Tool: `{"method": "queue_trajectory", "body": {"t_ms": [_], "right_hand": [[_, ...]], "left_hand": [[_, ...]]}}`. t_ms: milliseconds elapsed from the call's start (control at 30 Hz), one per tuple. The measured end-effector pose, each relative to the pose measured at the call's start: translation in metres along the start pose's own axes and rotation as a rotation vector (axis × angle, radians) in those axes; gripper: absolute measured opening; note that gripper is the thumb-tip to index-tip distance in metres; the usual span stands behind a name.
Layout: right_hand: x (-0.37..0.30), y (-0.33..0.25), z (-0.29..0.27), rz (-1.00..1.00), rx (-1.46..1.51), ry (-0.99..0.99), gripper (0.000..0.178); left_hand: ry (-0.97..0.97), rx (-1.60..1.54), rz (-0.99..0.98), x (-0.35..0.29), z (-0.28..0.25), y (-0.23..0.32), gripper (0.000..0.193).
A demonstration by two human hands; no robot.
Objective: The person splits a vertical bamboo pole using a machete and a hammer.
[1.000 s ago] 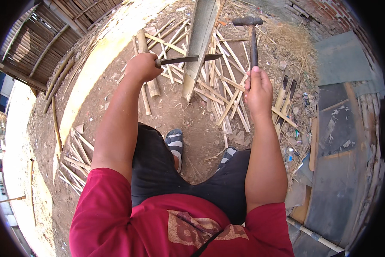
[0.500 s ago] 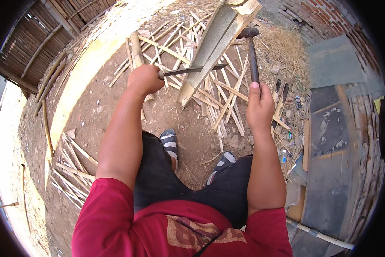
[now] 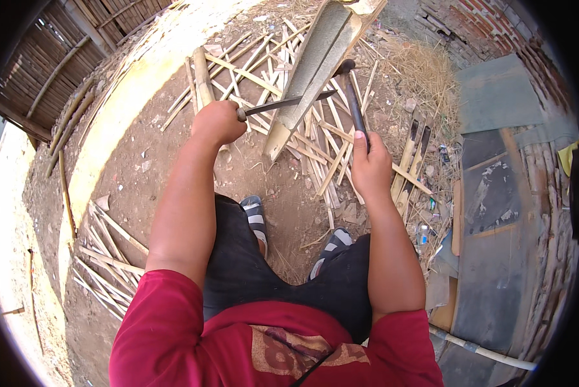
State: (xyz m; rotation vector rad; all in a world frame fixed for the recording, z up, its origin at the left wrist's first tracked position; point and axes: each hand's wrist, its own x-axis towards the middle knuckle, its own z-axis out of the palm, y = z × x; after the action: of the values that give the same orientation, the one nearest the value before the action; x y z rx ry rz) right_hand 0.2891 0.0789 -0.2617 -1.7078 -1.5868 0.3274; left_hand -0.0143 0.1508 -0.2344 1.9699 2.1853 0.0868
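My left hand (image 3: 218, 122) is wrapped round the handle of a long knife (image 3: 283, 104), its dark blade pointing right. The blade lies across a wide split bamboo piece (image 3: 304, 68), hollow and grey inside, which leans up and away from me. In my right hand (image 3: 371, 166) is a hammer (image 3: 354, 106) with a dark handle, my thumb laid along it. The hammer's head is up beside the bamboo's right edge, just above the knife's tip; I cannot tell if they touch.
Many thin bamboo strips (image 3: 331, 151) lie scattered on the dirt beyond my feet, and another pile (image 3: 112, 261) lies at left. A bamboo pole (image 3: 202, 74) stands behind my left hand. Dark sheets (image 3: 496, 187) and a brick wall (image 3: 489, 26) line the right side.
My right hand has brought the hammer left and slightly down, its head now closer to the knife's tip and the bamboo. My left hand and the knife have hardly moved.
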Motion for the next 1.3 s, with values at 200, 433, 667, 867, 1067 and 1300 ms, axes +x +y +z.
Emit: {"method": "queue_trajectory", "body": {"t_ms": [200, 433, 667, 867, 1067, 1300], "right_hand": [[0.0, -0.012, -0.013, -0.037, 0.183, 0.143, 0.034], [0.0, 0.023, 0.018, 0.091, -0.162, -0.22, 0.041], [0.017, -0.008, -0.021, -0.013, 0.31, 0.156, 0.039], [0.015, -0.006, -0.015, -0.073, 0.269, 0.143, 0.038], [0.01, -0.015, -0.023, -0.044, 0.271, 0.034, 0.038], [0.011, -0.007, -0.011, 0.037, 0.051, -0.07, 0.038]], "left_hand": [[-0.036, -0.005, -0.026, -0.002, 0.003, -0.001, 0.028], [-0.095, 0.041, -0.05, 0.002, 0.0, -0.009, 0.033], [0.062, -0.047, 0.049, -0.007, 0.015, -0.043, 0.039], [-0.025, 0.013, -0.044, -0.021, 0.005, -0.04, 0.051], [0.051, 0.006, -0.051, -0.022, 0.011, -0.029, 0.045], [0.1, 0.0, -0.005, -0.019, 0.021, -0.029, 0.032]]}}
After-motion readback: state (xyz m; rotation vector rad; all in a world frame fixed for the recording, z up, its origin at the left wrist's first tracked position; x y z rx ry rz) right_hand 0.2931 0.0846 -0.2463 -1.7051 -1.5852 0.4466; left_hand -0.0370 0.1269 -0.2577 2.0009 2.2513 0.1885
